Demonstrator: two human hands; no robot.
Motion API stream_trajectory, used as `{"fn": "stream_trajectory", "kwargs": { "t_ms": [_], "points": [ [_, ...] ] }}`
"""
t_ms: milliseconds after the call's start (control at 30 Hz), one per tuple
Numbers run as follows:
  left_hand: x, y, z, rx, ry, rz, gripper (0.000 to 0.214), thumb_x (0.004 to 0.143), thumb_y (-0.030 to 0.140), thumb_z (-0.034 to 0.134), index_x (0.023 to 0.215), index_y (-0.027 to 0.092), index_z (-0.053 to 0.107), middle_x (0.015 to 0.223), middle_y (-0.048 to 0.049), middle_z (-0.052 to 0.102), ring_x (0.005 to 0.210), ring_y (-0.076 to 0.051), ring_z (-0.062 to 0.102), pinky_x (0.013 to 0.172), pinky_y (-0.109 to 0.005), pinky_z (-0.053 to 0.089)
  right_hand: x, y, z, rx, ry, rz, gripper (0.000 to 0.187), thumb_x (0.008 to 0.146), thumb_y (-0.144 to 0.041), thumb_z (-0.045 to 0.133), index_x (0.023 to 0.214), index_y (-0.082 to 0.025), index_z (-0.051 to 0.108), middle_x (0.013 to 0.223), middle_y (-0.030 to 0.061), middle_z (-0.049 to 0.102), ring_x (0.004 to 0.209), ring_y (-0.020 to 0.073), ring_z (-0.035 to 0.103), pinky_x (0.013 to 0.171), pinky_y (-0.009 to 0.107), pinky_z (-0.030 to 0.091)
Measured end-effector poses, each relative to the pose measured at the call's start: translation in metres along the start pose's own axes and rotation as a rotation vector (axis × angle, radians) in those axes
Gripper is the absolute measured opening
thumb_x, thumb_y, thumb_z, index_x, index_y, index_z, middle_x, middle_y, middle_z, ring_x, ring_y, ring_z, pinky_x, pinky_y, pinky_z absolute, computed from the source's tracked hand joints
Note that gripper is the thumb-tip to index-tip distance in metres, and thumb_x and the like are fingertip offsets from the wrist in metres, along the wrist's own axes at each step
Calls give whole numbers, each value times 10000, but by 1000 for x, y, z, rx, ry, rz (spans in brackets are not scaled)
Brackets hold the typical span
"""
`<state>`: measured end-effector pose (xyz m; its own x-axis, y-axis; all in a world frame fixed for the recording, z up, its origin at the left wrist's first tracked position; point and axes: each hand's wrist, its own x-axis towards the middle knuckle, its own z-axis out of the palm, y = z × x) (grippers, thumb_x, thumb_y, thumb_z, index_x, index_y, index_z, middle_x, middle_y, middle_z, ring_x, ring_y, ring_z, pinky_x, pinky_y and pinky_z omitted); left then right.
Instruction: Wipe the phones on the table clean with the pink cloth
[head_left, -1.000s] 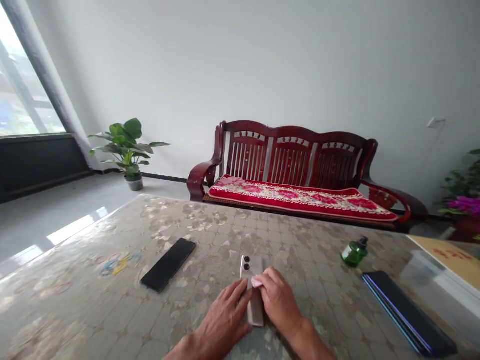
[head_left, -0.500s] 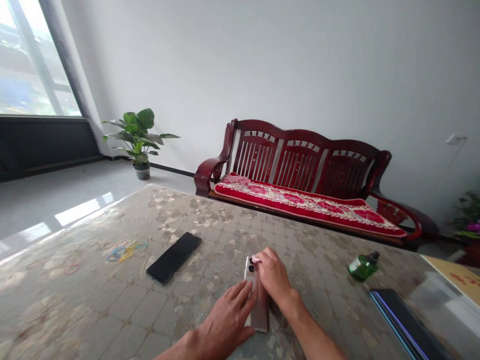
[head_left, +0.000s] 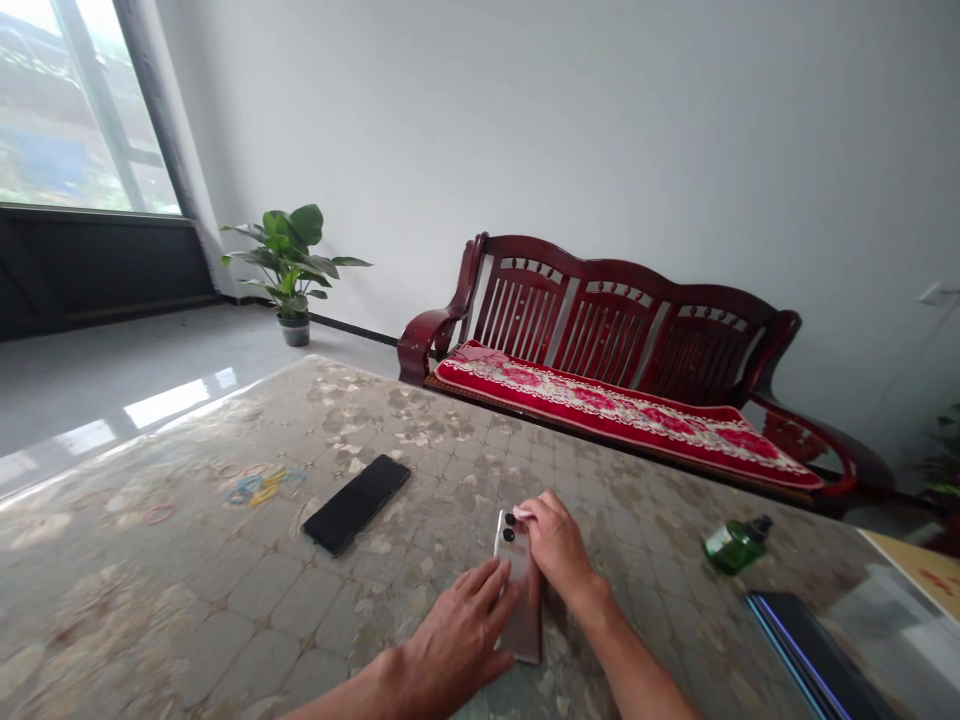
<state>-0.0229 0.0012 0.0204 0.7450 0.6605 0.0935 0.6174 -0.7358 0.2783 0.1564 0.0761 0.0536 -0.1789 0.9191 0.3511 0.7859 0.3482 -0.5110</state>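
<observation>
Silver phone (head_left: 524,575) lens-side up, left hand (head_left: 463,622) laid across its left edge, fingers loosely extended, right hand (head_left: 557,545) pinching pale wipe (head_left: 523,513) beside lenses.

Decent daylight here, coming in through the tall dark-framed glass window (head_left: 45,120) at upper left, which is pretty washed out and throws hard white glare onto the shiny pale-grey floor (head_left: 90,370), while the plain white wall (head_left: 525,120) goes dimmer toward the right. The slim silvery phone (head_left: 529,600) gets a soft sheen. Wide-angle stretch makes the edges lean, and the dark green leafy plant (head_left: 946,450) at far right is murky and kinda smeary.
</observation>
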Motion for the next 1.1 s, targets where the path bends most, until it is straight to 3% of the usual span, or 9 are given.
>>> {"fn": "stream_trajectory", "kwargs": {
  "t_ms": [100,367,700,1100],
  "points": [
    [0,-1,5,3,23,-3,634,917,480,550,1434,164,363,1488,-150,398,1395,-318,313,1147,-444,299,2,2,-1,12,-2,-2,215,833,-127,508,722,-237,655,765,9,615,679,149,584,639,238,470],
    [1,2,3,-11,55,-3,715,894,444,597,1473,172,278,1510,-127,371,1393,-299,320,1155,-410,284,-53,5,-10,45,-86,-35,250,883,-133,442,863,-253,660,881,24,618,854,162,607,762,251,456],
    [-1,1,-2,1,-11,-8,660,932,505,519,1458,154,329,1514,-167,353,1406,-321,293,1145,-453,293,-4,11,5,-33,-3,9,228,861,-137,485,786,-246,671,843,24,614,810,163,604,740,244,454],
    [1,0,2,-14,23,25,691,925,525,518,1460,137,316,1527,-158,329,1428,-315,236,1148,-448,302,25,0,4,-104,-195,-74,264,873,-125,471,783,-248,687,844,6,622,808,134,598,731,211,408]
  ]
}}
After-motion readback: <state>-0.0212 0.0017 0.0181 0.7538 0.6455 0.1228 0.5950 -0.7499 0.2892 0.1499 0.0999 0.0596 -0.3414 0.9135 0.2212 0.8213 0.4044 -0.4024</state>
